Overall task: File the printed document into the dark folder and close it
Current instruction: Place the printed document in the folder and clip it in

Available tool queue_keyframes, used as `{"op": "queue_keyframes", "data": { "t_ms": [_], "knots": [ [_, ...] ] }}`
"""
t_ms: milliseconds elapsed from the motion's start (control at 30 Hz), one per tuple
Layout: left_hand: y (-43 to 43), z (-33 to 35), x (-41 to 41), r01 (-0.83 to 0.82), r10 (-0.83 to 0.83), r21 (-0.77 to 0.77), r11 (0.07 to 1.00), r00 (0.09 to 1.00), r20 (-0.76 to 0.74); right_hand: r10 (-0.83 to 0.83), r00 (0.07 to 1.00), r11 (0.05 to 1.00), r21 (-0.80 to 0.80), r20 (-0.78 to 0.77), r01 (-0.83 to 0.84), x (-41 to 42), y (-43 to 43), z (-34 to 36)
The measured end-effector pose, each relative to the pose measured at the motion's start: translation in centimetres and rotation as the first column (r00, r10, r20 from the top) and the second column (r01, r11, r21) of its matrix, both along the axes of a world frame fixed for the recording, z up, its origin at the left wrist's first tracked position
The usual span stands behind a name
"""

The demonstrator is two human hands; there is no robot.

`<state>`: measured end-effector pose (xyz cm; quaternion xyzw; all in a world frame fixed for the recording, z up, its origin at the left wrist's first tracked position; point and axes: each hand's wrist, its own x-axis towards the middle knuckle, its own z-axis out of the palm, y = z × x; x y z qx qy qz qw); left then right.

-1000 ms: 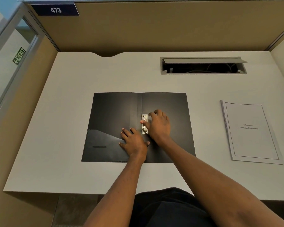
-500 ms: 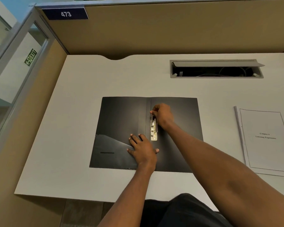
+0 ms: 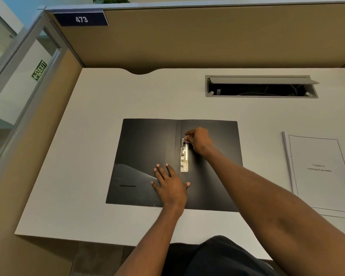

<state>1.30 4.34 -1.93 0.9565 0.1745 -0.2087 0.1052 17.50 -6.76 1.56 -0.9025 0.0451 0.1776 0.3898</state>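
Note:
The dark folder (image 3: 143,154) lies open and flat in the middle of the white desk (image 3: 92,126). A metal clip (image 3: 184,159) runs along the inside of its spine. My right hand (image 3: 198,140) pinches the far end of that clip with its fingertips. My left hand (image 3: 170,185) rests flat, fingers spread, on the folder just left of the spine near the front edge. The printed document (image 3: 319,172), a white stapled stack with a title page, lies on the desk to the right of the folder, untouched.
A grey cable hatch (image 3: 261,86) stands open in the desk at the back right. Tan partition walls (image 3: 207,40) close off the back and left side. The desk's front edge runs just in front of the folder.
My right hand moved from lying over the clip to its far end and now pinches it, uncovering the clip. My left hand stayed pressed on the folder. The camera view shifted slightly.

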Motion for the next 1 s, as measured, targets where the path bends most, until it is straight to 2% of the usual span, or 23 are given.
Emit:
{"op": "queue_keyframes", "data": {
  "t_ms": [167, 267, 433, 500, 667, 767, 900, 1000],
  "knots": [
    [-0.1, 0.7, -0.7, 0.011, -0.011, 0.007, 1.000, 0.999, 0.048, -0.036, 0.996, 0.999, 0.000, 0.084, 0.036, -2.3, -3.0, 0.5],
    [-0.8, 1.6, -0.8, 0.011, -0.011, 0.005, 1.000, 0.992, 0.125, -0.091, 0.988, 0.996, -0.003, 0.126, 0.092, -4.0, -6.0, 0.7],
    [-5.2, 3.5, -0.6, 0.042, 0.010, -0.150, 0.988, 0.944, 0.330, -0.206, 0.967, 0.978, -0.005, 0.147, 0.209, -6.9, -12.5, 1.0],
    [-8.3, 4.0, -0.4, 0.079, 0.003, -0.214, 0.974, 0.934, 0.357, -0.244, 0.955, 0.969, -0.001, 0.169, 0.247, -8.2, -15.7, 1.1],
    [-17.5, 4.8, -0.3, 0.154, -0.019, -0.364, 0.918, 0.938, 0.347, -0.350, 0.914, 0.934, 0.000, 0.206, 0.358, -11.3, -24.8, 1.4],
    [-23.2, 5.1, -0.5, 0.142, 0.017, -0.521, 0.842, 0.957, 0.290, -0.426, 0.879, 0.898, -0.018, 0.213, 0.440, -13.1, -30.7, 1.3],
    [-29.7, 5.0, -0.4, 0.112, -0.007, -0.613, 0.782, 0.985, 0.170, -0.505, 0.833, 0.832, -0.130, 0.226, 0.540, -15.4, -38.2, 0.8],
    [-33.5, 4.7, -0.4, 0.063, 0.001, -0.633, 0.772, 0.995, 0.101, -0.529, 0.822, 0.767, -0.297, 0.208, 0.569, -16.5, -42.4, 0.5]
  ]
}}
